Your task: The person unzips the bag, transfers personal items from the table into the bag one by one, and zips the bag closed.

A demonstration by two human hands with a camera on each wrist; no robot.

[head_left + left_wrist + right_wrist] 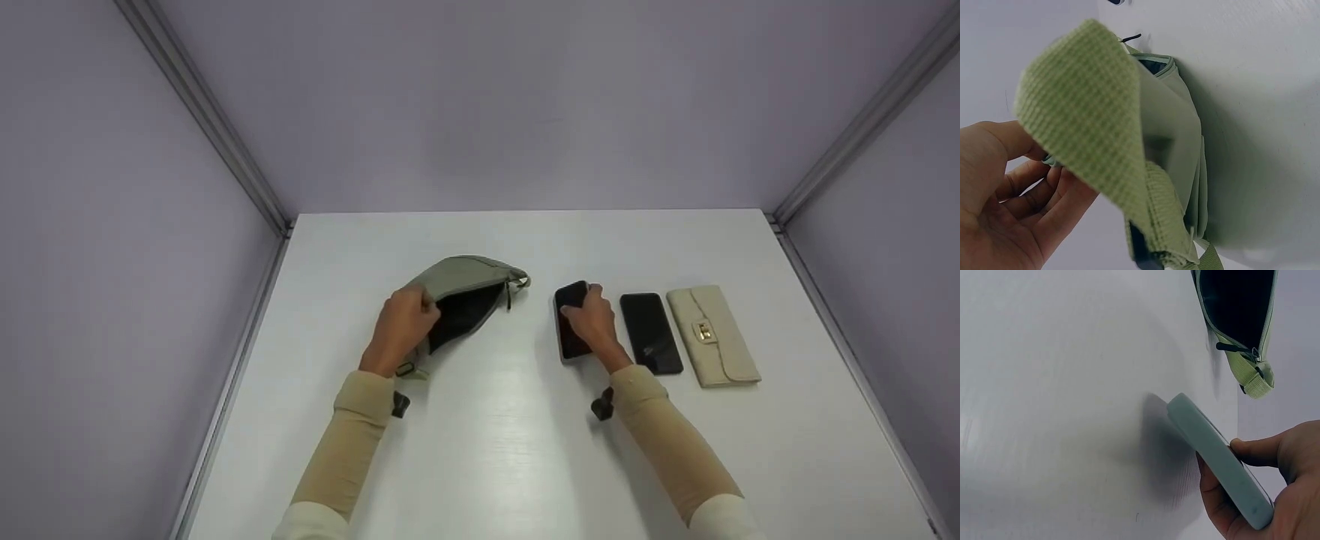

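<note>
White table [495, 450]: hands grip pouch [465, 289] and phone [571, 330].

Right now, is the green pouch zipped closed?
No, the green pouch is unzipped: the left hand grips its edge and holds the mouth open, showing the dark lining inside.

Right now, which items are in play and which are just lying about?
In play:
left hand holding open the sage-green fabric zip pouch
right hand gripping a black smartphone

Lying about:
second black smartphone
cream leather clasp wallet
</note>
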